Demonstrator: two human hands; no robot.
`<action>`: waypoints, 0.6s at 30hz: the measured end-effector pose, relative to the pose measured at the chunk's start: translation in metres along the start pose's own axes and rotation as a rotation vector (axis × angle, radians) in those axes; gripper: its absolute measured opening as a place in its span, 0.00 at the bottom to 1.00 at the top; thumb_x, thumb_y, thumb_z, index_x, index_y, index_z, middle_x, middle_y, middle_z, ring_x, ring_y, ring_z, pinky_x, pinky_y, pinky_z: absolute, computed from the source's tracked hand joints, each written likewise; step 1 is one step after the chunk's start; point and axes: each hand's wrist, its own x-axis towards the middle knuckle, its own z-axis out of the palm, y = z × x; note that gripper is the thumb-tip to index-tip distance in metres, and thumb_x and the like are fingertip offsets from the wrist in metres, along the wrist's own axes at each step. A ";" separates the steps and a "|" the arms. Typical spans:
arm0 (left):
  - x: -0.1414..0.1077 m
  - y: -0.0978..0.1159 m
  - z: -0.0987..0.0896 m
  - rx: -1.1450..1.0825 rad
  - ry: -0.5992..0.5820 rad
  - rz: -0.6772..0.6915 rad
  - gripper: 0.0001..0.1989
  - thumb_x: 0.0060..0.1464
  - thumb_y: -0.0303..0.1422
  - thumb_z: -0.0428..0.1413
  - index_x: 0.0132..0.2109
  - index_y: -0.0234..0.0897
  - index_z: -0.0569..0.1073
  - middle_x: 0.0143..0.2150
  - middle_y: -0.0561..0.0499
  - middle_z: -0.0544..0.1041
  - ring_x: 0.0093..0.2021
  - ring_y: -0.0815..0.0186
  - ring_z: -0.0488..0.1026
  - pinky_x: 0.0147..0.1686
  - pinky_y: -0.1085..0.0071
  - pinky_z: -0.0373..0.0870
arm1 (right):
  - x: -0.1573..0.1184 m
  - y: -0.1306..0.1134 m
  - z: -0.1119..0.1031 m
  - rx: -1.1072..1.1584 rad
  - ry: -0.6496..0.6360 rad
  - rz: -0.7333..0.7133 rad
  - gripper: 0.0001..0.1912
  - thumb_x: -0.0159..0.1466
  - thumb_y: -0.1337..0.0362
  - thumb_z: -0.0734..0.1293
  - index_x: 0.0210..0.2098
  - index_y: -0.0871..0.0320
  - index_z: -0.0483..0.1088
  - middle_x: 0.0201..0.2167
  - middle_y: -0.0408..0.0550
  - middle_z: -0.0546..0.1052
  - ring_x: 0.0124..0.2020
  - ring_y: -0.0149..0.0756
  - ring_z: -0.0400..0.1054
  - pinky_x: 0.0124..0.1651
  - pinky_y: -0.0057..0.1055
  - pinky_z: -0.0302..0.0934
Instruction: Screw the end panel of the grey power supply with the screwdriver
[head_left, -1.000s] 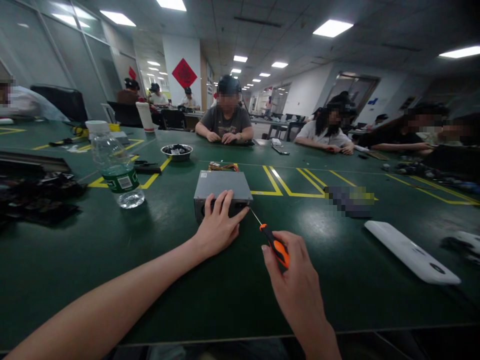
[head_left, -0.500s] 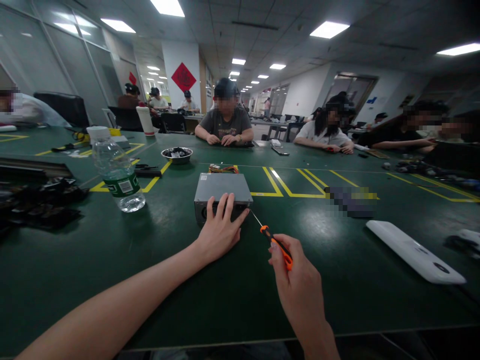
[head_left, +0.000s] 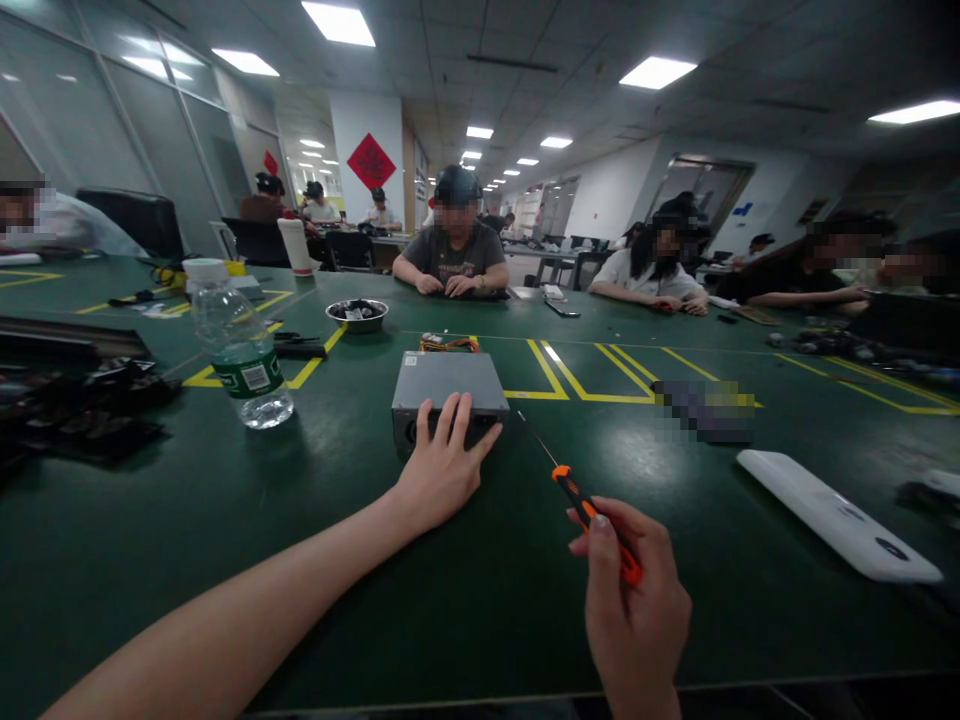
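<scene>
A grey metal computer power supply (head_left: 450, 382) sits on the green table in front of me, with colored cables (head_left: 448, 343) at its far side. My left hand (head_left: 444, 465) rests against its near face, fingers spread over the front and top edge, partly hiding the fan side. My right hand (head_left: 637, 590) is closed around a screwdriver (head_left: 592, 512) with an orange and black handle. The screwdriver's thin shaft points up and left, its tip just off the right front corner of the power supply, not touching it.
A clear water bottle (head_left: 251, 370) stands to the left, beside dark parts (head_left: 82, 405). Behind are a metal bowl (head_left: 358, 315) and a white cup (head_left: 298, 248). On the right lies a long white device (head_left: 832, 515). A person (head_left: 454, 250) sits across the table.
My right hand has drawn back down and to the right, taking the screwdriver tip away from the power supply's corner. My left hand stays spread on the power supply.
</scene>
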 end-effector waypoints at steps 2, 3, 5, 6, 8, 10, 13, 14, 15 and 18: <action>0.000 -0.001 0.000 -0.015 -0.004 0.009 0.28 0.52 0.34 0.54 0.60 0.47 0.60 0.65 0.36 0.53 0.65 0.44 0.46 0.58 0.42 0.41 | -0.001 0.001 0.002 0.000 -0.020 -0.001 0.11 0.65 0.58 0.58 0.41 0.57 0.66 0.28 0.43 0.75 0.25 0.28 0.72 0.28 0.22 0.63; -0.001 -0.002 0.000 -0.024 -0.006 0.015 0.27 0.52 0.34 0.54 0.60 0.48 0.61 0.65 0.36 0.52 0.65 0.44 0.46 0.58 0.42 0.41 | -0.001 0.002 0.003 0.000 -0.033 -0.006 0.11 0.65 0.58 0.58 0.41 0.57 0.66 0.29 0.43 0.75 0.26 0.28 0.72 0.29 0.22 0.64; -0.001 -0.004 0.000 -0.041 -0.007 0.025 0.25 0.51 0.33 0.54 0.58 0.49 0.63 0.65 0.37 0.51 0.65 0.44 0.44 0.58 0.42 0.41 | -0.001 0.003 0.004 -0.003 -0.050 -0.022 0.11 0.65 0.58 0.58 0.41 0.57 0.66 0.30 0.44 0.75 0.26 0.28 0.72 0.30 0.23 0.64; -0.002 -0.005 0.000 -0.048 -0.008 0.028 0.24 0.51 0.33 0.54 0.56 0.49 0.65 0.65 0.37 0.51 0.66 0.44 0.44 0.58 0.42 0.41 | -0.001 0.004 0.004 -0.005 -0.057 -0.029 0.11 0.65 0.58 0.58 0.41 0.57 0.66 0.30 0.44 0.75 0.27 0.29 0.72 0.30 0.23 0.64; -0.003 -0.006 -0.001 -0.055 -0.013 0.033 0.22 0.52 0.34 0.54 0.55 0.44 0.66 0.66 0.36 0.50 0.66 0.44 0.44 0.59 0.43 0.41 | -0.001 0.003 0.004 -0.010 -0.076 -0.036 0.11 0.65 0.58 0.57 0.40 0.57 0.66 0.30 0.44 0.75 0.27 0.29 0.72 0.30 0.24 0.64; -0.004 -0.008 -0.002 -0.063 -0.017 0.034 0.20 0.53 0.35 0.52 0.54 0.38 0.67 0.66 0.34 0.50 0.66 0.45 0.44 0.59 0.44 0.40 | -0.002 0.001 0.005 -0.007 -0.109 -0.039 0.11 0.65 0.58 0.57 0.40 0.57 0.66 0.29 0.43 0.75 0.25 0.29 0.71 0.28 0.24 0.64; -0.005 -0.010 -0.004 -0.091 -0.019 0.042 0.20 0.53 0.35 0.52 0.53 0.35 0.67 0.66 0.33 0.49 0.66 0.46 0.43 0.60 0.45 0.40 | -0.003 -0.007 0.007 0.008 -0.160 -0.016 0.11 0.66 0.57 0.57 0.40 0.56 0.65 0.31 0.44 0.75 0.25 0.29 0.71 0.29 0.25 0.64; -0.005 -0.010 -0.004 -0.103 -0.017 0.046 0.20 0.53 0.35 0.52 0.53 0.35 0.67 0.66 0.34 0.48 0.66 0.46 0.43 0.60 0.45 0.39 | -0.003 -0.010 0.008 0.011 -0.173 -0.007 0.12 0.66 0.57 0.56 0.40 0.56 0.65 0.31 0.44 0.75 0.25 0.29 0.71 0.29 0.26 0.64; -0.006 -0.011 -0.005 -0.112 -0.016 0.051 0.20 0.52 0.34 0.52 0.53 0.36 0.67 0.66 0.34 0.47 0.66 0.47 0.43 0.60 0.45 0.39 | -0.003 -0.012 0.009 0.013 -0.183 -0.001 0.12 0.66 0.57 0.56 0.41 0.56 0.65 0.32 0.44 0.75 0.26 0.29 0.71 0.30 0.26 0.64; -0.006 -0.013 -0.006 -0.119 -0.015 0.064 0.18 0.52 0.33 0.52 0.51 0.35 0.68 0.66 0.35 0.48 0.66 0.48 0.44 0.60 0.46 0.40 | -0.002 -0.016 0.012 0.010 -0.212 -0.017 0.12 0.66 0.57 0.56 0.41 0.56 0.65 0.32 0.45 0.75 0.26 0.30 0.72 0.30 0.27 0.65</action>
